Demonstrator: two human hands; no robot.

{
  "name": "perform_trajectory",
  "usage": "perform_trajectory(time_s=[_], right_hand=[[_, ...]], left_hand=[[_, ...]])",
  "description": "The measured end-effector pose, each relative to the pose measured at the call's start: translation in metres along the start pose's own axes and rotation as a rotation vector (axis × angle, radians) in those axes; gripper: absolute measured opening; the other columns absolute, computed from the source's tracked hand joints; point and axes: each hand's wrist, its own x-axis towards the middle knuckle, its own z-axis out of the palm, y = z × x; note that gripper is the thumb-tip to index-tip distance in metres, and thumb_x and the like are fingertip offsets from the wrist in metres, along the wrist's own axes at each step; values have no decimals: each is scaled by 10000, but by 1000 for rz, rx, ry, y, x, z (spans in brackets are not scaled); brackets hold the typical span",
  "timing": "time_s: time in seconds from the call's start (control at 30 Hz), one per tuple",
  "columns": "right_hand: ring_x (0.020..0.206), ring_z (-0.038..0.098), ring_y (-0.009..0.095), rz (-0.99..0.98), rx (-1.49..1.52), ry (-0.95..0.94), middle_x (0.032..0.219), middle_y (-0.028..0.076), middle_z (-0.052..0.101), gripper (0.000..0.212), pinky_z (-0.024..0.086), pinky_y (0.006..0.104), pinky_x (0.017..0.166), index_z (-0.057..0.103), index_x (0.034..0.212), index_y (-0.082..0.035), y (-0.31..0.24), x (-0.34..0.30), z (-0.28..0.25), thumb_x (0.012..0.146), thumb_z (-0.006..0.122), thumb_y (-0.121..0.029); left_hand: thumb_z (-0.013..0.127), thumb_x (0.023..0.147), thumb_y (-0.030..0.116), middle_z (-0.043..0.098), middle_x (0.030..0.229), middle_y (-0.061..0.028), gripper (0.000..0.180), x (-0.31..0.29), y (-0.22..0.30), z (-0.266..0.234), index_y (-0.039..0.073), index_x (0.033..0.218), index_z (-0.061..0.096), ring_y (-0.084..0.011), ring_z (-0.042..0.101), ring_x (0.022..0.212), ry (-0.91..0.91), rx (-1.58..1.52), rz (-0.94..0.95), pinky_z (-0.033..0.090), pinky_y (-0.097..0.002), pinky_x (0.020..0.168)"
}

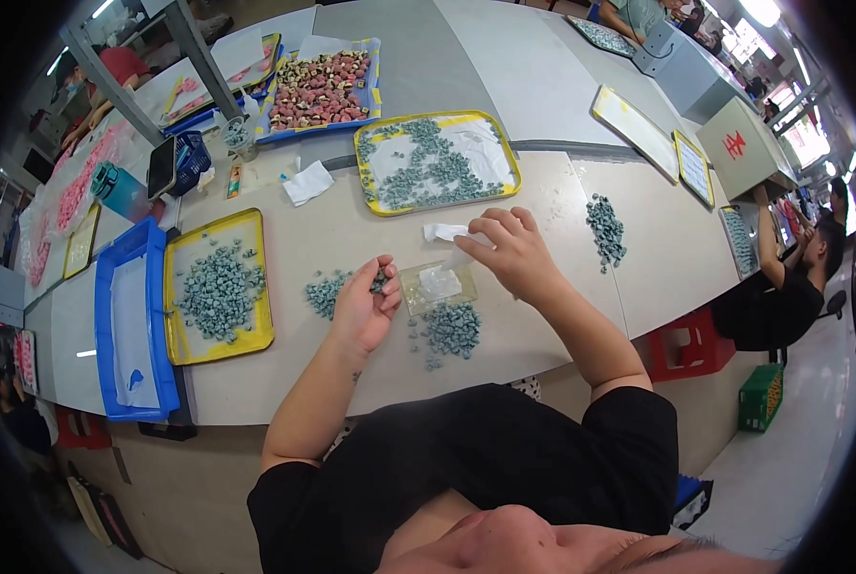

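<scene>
My left hand [366,304] is curled, palm up, around a few small grey-green pieces [380,281]. Beside it on the table lies a small pile of the same pieces [323,294], partly behind the hand. My right hand [516,251] pinches a crumpled white tissue [444,232] between thumb and fingertips, just above the table. Between the hands sits a small clear, yellowish flat dish [415,298] with a white tissue [439,281] on it. Right in front of that dish is a heap of grey-green pieces [451,330].
A yellow-rimmed tray [509,167] of grey-green pieces stands ahead; another yellow tray [263,335] is at left beside a blue tray [167,373]. Red pieces [318,88] fill a tray farther back. More grey-green pieces [605,232] lie at right. A person [782,297] sits at far right.
</scene>
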Motion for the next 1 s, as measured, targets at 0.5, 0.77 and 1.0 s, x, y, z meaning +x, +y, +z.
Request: perform_trajectory(time_s=[0.5,0.77,1.0], right_hand=[[871,611,223,396,1000,-190,936,107,640,368,473,324,795,589,1052,-58,-12,68,56,728,735,-155],[915,595,218,385,1008,-360,1003,107,628,411,470,311,788,591,1065,-65,-24,87,85,693,754,-131],[790,597,239,364,730,-289,842,104,619,262,479,328,722,619,982,-46,7,55,52,734,689,-92]], left_hand=[[444,938,112,509,841,-45,99,-17,11,-1,36,990,481,-90,417,591,4,75,63,316,-205,480],[504,924,110,532,851,-55,118,-11,13,-13,31,1010,490,-90,440,626,-74,57,75,338,-205,503],[524,909,86,537,850,-52,127,1,14,-14,7,1008,522,-95,469,668,-85,102,46,371,-205,533]])
